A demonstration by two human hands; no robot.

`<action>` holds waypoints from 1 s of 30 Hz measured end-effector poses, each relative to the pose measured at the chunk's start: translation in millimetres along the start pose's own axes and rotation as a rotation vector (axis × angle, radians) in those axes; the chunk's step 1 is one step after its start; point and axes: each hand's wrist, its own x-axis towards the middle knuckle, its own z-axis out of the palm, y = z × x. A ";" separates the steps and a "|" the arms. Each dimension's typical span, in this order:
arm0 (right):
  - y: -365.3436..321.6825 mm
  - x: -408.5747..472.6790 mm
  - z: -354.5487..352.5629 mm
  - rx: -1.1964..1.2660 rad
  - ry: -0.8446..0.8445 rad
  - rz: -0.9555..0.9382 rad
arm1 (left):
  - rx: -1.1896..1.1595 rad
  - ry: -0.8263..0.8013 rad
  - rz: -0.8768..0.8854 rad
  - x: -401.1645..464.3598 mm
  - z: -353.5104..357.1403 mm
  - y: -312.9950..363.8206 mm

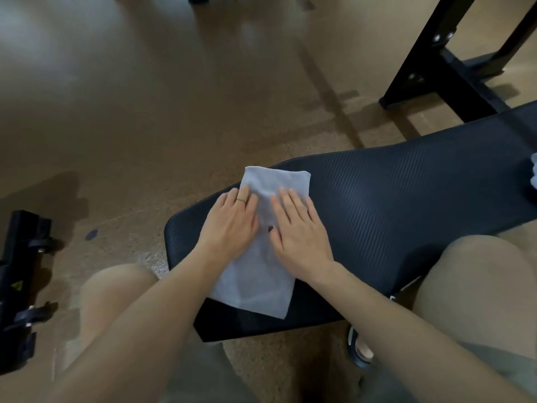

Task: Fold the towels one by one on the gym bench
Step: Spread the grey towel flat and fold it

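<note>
A pale grey towel (255, 286) lies folded into a long strip across the near end of the black padded gym bench (392, 199). Its far end reaches the bench's far edge and its near corner lies close to the bench's near edge. My left hand (229, 225) lies flat on the towel's left side, fingers straight, a ring on one finger. My right hand (299, 231) presses flat on the towel's right side, beside the left hand. Part of the towel's middle is hidden under both palms.
More pale cloth (534, 173) shows at the right edge on the bench. A black metal rack frame (444, 68) stands behind the bench at upper right. Black equipment with wheels (20, 280) sits on the brown floor at left. My knees flank the bench.
</note>
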 end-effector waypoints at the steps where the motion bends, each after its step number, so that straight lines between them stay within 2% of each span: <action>1: 0.2 10.6 -0.6 0.005 0.000 0.014 | -0.007 0.020 -0.012 7.8 -4.7 -0.3; 4: 17.1 31.3 3.3 -0.007 -0.081 0.075 | -0.128 -0.012 -0.028 24.3 -1.0 -3.9; 8: 41.7 36.2 4.5 -0.025 -0.105 0.076 | -0.244 -0.064 -0.034 28.2 16.6 -15.8; 16: 66.4 49.5 -6.1 0.000 -0.129 0.190 | -0.193 -0.054 -0.012 29.8 16.7 -17.0; 19: 57.7 36.2 -18.7 0.050 -0.067 0.257 | -0.059 0.049 0.021 21.7 9.1 -16.9; 22: 29.6 -6.4 -31.6 0.081 0.017 0.021 | 0.014 0.104 0.113 -5.9 -5.0 -16.6; 25: 0.8 -61.0 -33.4 0.128 -0.056 -0.250 | -0.008 0.123 0.303 -49.2 -19.1 -10.2; 27: -11.9 -90.9 -27.3 0.124 -0.128 -0.356 | -0.027 0.084 0.421 -79.0 -21.9 -8.6; 30: -20.4 -115.6 -13.3 0.015 -0.168 -0.440 | -0.017 0.016 0.498 -111.3 -11.4 -11.1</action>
